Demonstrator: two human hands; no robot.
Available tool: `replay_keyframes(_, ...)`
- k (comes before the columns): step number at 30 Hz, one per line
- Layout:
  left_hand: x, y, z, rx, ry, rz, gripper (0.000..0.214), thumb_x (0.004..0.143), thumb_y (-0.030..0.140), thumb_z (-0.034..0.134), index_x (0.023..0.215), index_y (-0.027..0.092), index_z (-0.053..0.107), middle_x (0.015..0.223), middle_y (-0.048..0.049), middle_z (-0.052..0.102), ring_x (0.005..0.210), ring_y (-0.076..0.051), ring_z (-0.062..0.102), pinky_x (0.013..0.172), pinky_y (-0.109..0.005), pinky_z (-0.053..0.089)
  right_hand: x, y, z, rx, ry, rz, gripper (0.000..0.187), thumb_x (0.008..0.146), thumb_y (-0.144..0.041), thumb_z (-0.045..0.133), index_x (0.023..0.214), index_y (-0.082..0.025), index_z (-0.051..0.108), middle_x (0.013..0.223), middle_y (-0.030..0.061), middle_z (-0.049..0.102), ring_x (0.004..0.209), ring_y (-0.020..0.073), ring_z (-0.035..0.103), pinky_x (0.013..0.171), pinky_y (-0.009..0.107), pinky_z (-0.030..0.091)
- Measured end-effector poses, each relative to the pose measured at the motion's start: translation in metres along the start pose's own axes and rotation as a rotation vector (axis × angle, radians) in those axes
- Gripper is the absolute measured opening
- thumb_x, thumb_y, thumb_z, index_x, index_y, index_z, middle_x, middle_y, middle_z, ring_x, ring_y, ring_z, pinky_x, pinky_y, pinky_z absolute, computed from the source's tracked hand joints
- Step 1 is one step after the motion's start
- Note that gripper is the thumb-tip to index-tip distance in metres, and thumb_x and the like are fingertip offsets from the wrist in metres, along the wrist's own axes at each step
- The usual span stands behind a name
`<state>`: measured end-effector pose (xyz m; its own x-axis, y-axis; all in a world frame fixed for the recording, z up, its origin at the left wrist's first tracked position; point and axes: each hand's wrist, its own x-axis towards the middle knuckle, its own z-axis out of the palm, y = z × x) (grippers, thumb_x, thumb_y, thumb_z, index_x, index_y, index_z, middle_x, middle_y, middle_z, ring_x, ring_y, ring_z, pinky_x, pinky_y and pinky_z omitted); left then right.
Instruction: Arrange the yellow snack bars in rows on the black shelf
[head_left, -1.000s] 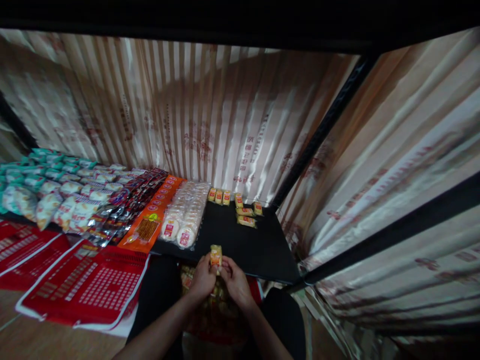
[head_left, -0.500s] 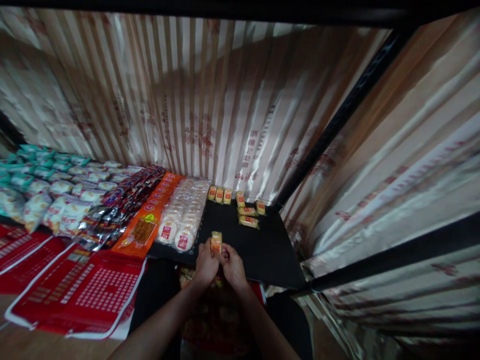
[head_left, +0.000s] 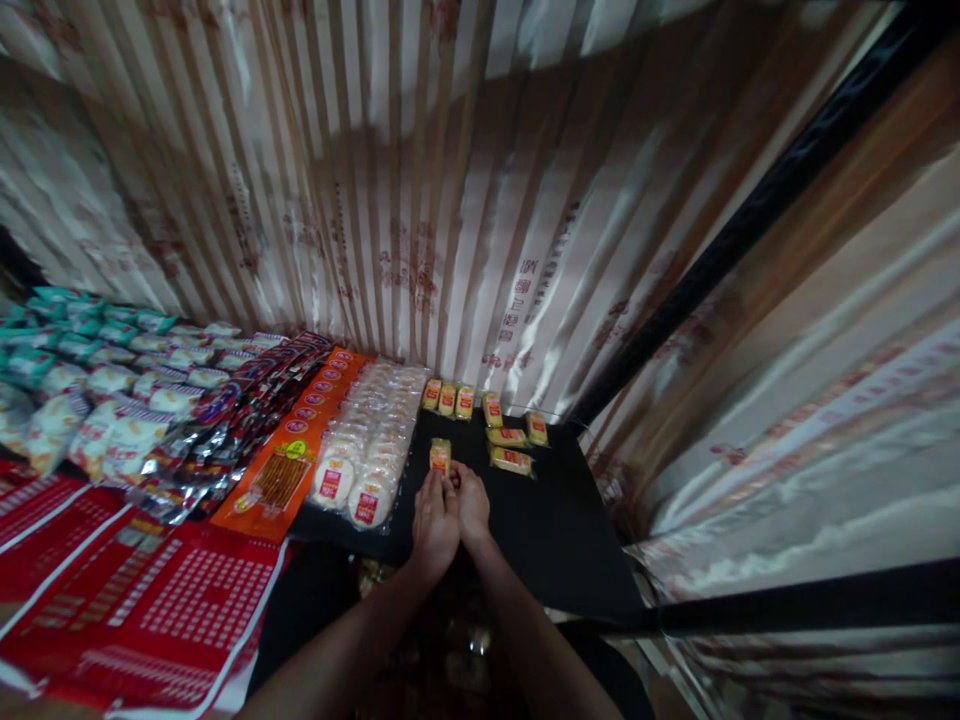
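Clock directions are taken from the hands. The left hand (head_left: 436, 515) is holding a small yellow packet (head_left: 440, 457), its fingers closing narrowly round the lower end; the packet is standing roughly upright, its top pointing to twelve. The right hand (head_left: 472, 505) is leaning in against the left, fingers bending inward at the packet's lower edge — cannot tell whether they are pinching it or only touching. The packet is showing over the black shelf (head_left: 547, 540); contact with the surface is hidden by the hands.

At twelve, three matching packets (head_left: 447, 400) are standing side by side near the striped curtain (head_left: 390, 250). At one to two, a single packet (head_left: 492, 410) is sitting slightly apart from that row; below it two sideways packets (head_left: 511, 460) are lying one nearer than the other, and an end packet (head_left: 537, 428) is sitting just beyond them.

Rice crackers (head_left: 367, 440) in clear wrap are lying at ten to eleven. Next outward come an orange bag (head_left: 281, 480), dark shiny bags (head_left: 232, 425), white bags (head_left: 127, 430) and green bags (head_left: 64, 315). Red printed sacks (head_left: 184, 600) are hanging at eight — a dark post (head_left: 712, 270) is slanting at two.
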<state>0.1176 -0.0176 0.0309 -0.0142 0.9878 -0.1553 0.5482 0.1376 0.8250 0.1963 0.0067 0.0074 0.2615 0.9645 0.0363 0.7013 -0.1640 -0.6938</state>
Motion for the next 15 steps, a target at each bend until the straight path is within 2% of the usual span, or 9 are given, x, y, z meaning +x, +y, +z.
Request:
replay_keyframes(3,0.018,0.007,0.001,-0.046,-0.039,-0.069,0.047,0.087,0.024,0.03,0.13,0.007,0.039,0.141,-0.0123,0.034,0.132,-0.017,0.028,0.111,-0.031,0.018,0.016,-0.003,0.002,-0.061,-0.001,0.008,0.032,0.08,-0.029,0.045,0.108,-0.019,0.057,0.096,0.0054,0.063,0.088,0.0185,0.058,0.078,0.027,0.044)
replay_keyframes(7,0.039,0.013,0.002,-0.096,-0.047,-0.07,0.047,0.088,0.025,0.028,0.131,0.009,0.037,0.144,-0.011,0.03,0.133,-0.015,0.027,0.111,-0.026,0.017,0.037,-0.009,0.008,-0.046,0.022,-0.01,0.034,0.081,-0.026,0.043,0.112,-0.019,0.054,0.106,0.0065,0.062,0.097,0.0181,0.057,0.082,0.027,0.042)
replay_keyframes(11,0.059,0.016,0.003,-0.134,0.01,-0.029,0.046,0.088,0.023,0.026,0.13,0.009,0.038,0.144,-0.0106,0.03,0.133,-0.014,0.026,0.111,-0.025,0.017,0.057,-0.016,0.011,0.003,0.047,0.005,0.039,0.079,-0.022,0.041,0.118,-0.02,0.045,0.104,0.0051,0.063,0.093,0.0163,0.059,0.078,0.027,0.043)
replay_keyframes(15,0.077,0.017,0.004,-0.131,0.035,-0.009,0.046,0.088,0.023,0.026,0.13,0.009,0.036,0.142,-0.0107,0.033,0.131,-0.014,0.029,0.111,-0.026,0.019,0.075,-0.021,0.014,-0.003,0.067,0.011,0.035,0.078,-0.018,0.042,0.113,-0.02,0.045,0.1,0.0054,0.063,0.089,0.0171,0.06,0.074,0.027,0.043)
